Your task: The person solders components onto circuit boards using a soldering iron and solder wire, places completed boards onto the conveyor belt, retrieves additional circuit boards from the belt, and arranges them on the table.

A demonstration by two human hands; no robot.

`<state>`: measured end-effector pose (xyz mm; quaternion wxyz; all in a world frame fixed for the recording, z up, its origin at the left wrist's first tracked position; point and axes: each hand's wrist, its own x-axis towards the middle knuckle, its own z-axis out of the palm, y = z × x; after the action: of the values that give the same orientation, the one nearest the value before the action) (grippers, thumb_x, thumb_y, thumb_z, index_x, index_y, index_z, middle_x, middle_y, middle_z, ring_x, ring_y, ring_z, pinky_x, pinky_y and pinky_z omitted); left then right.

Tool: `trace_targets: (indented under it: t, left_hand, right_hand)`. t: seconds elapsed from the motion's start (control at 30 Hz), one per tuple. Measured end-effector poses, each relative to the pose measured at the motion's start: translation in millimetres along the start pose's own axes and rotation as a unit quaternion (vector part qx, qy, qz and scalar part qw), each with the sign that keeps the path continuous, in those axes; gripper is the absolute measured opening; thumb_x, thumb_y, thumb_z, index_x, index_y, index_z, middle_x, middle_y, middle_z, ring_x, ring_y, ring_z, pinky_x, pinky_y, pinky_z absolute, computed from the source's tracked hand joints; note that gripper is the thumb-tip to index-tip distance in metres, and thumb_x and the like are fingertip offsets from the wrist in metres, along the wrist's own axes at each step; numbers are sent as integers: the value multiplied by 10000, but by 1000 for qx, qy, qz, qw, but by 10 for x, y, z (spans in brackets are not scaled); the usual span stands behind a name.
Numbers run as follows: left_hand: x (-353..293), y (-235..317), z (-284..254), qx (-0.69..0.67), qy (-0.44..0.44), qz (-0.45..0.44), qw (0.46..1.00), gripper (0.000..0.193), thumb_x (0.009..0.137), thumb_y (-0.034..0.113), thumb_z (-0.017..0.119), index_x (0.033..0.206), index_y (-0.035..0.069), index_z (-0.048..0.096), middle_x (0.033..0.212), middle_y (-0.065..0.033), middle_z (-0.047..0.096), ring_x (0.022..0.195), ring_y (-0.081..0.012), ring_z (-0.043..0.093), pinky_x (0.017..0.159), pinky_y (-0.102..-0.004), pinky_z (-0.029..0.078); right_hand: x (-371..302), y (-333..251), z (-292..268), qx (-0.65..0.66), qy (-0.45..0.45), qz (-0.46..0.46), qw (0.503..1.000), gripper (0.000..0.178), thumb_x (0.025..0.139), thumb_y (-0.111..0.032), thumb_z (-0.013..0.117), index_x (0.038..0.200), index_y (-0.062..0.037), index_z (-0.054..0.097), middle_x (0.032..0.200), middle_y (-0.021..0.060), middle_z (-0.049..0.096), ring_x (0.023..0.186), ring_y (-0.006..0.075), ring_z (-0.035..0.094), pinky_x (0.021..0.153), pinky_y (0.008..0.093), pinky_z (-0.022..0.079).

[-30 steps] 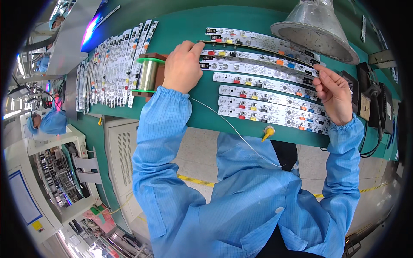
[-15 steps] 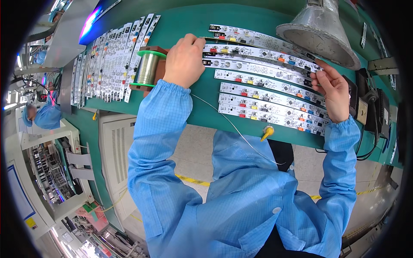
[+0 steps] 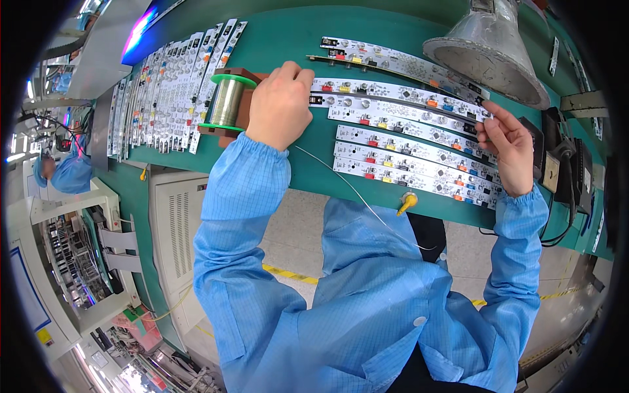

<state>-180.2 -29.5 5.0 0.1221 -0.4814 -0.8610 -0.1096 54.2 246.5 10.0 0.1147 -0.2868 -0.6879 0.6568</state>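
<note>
A long white circuit board strip with red, yellow, orange and blue parts spans between my two hands. My left hand closes on its left end, the fingertips partly hidden behind the knuckles. At the other end, my right hand pinches the strip between thumb and fingers. Just on the near side of it lies another strip, partly overlapped. Nearer to me, several similar strips lie side by side. Beyond the held strip are further ones, one tipped on its edge.
A solder wire spool on a brown stand is beside my left hand. Many board strips lie at the left. A metal cone hood hangs at far right, above black devices. A yellow plug sits at the table's near edge.
Both hands have drawn the held strip a little toward me, over the neighbouring strip. A wider green gap now separates it from the strips beyond.
</note>
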Motion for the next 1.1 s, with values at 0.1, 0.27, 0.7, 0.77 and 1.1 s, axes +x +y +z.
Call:
trace_targets:
  t: [0.1,0.27,0.7,0.77,1.1]
  left_hand:
    - [-52,23,-23,3,-19,-7,1000,213,650,-30,614,853,22,573,861,-117,546,828,-280,578,682,-370,504]
    - [-46,-27,-25,3,-16,-10,1000,213,661,-27,608,866,21,572,877,-116,547,841,-283,579,702,-374,508]
    - [71,-54,116,-46,-11,-19,999,282,698,-16,599,977,28,593,958,-117,559,921,-292,570,781,-385,498]
    - [10,-56,78,-56,-9,-20,998,285,691,-20,599,973,25,592,953,-117,559,917,-293,570,775,-385,498]
    - [-18,-107,4,2,-18,-41,999,263,664,-38,601,921,9,573,931,-129,545,898,-296,569,735,-374,510]
  right_hand:
    - [-40,-13,4,-12,-4,0,1000,351,921,-145,551,1248,-20,520,892,23,628,734,48,555,670,178,466]
    - [-15,-35,60,-19,-5,5,1000,353,919,-146,554,1245,-16,520,893,23,632,725,47,559,674,178,469]
    - [-55,-15,4,2,20,-5,1000,346,912,-135,564,1229,0,530,890,42,640,717,55,559,649,186,464]
    - [-117,-33,10,-8,28,8,1000,341,914,-136,561,1224,2,534,889,46,644,711,56,560,643,187,463]
    - [39,-50,168,19,7,0,1000,350,904,-130,576,1223,6,530,886,45,639,716,64,568,654,191,471]
